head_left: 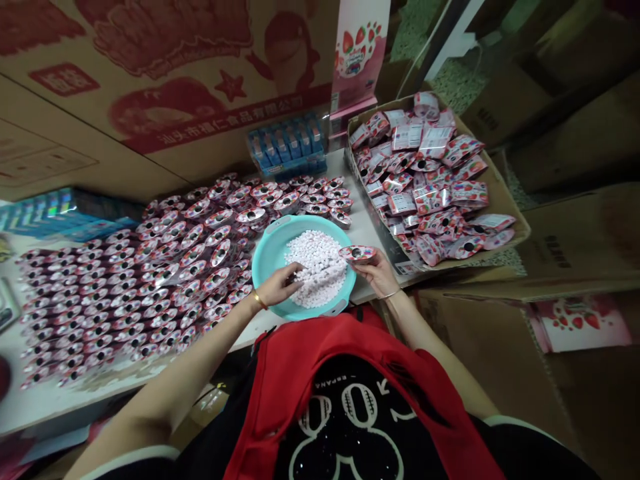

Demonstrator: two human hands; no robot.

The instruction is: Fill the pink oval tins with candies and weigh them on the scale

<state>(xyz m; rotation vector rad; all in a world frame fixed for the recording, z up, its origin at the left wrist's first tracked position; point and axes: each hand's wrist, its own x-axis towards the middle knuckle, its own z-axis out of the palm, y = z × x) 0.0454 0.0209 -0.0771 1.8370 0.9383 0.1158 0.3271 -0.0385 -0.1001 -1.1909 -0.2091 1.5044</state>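
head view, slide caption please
Left hand over a turquoise basin of white pellets, right hand holding a small packet.

Two hands are showing: one left hand [283, 283] and one right hand [376, 271]. The right hand is holding one pack [358, 254]. One blue-green bowl [263, 261] is holding too many little white pieces [313, 248] to count. Too many packs to count are standing in the rows [175, 253]. One open box [504, 190] is holding lots more. Two bracelets [259, 299] are circling the wrists.
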